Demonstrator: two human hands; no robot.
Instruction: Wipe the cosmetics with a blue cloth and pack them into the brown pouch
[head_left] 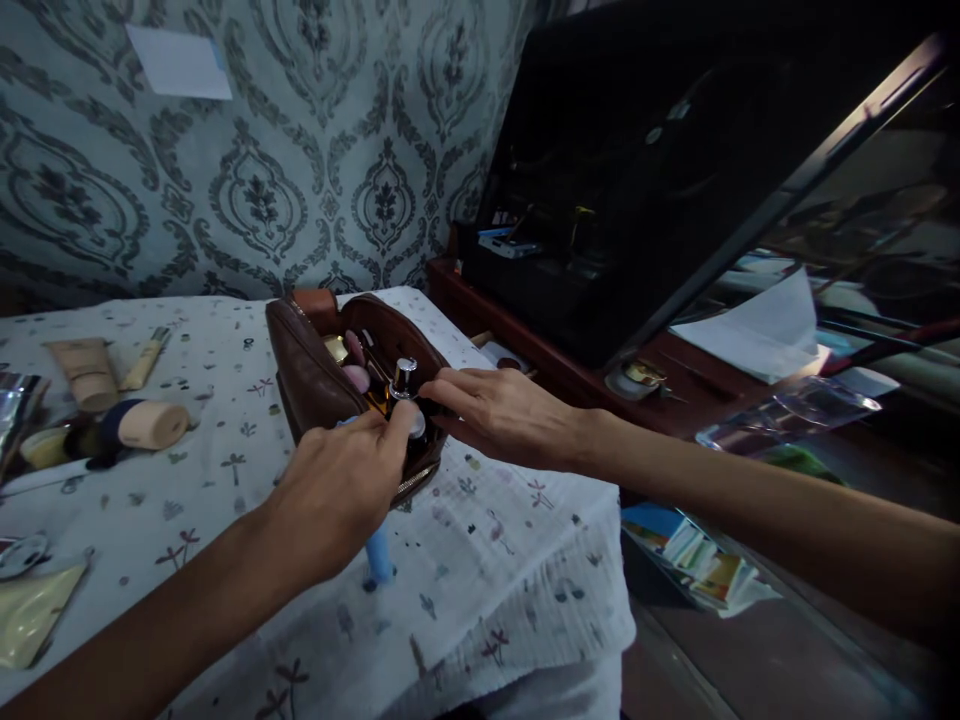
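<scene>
A brown leather-look cosmetic bag (304, 370) stands unzipped on the cloth, with its mouth facing up. Inside it are a bottle with a shiny silver cap (405, 375), pink rounded items (356, 378) and a gold-coloured piece (335, 348). My left hand (341, 490) closes over the bag's near edge, its thumb beside a pale round cap (417, 422); its other fingers are mostly hidden. Across from it, my right hand (502, 412) grips the bag's right edge, fingertips close to the silver cap. Below my left hand a light blue tube-like thing (379, 555) shows in part.
At left on the patterned cloth (465, 580) lie a beige tube (84, 372), a small slim tube (146, 358), a beige-and-dark bottle (150, 424) and a yellowish tube (37, 615). A large dark screen (600, 180) leans over the reddish-brown furniture (480, 310) at right. Papers and books (705, 560) sit lower right.
</scene>
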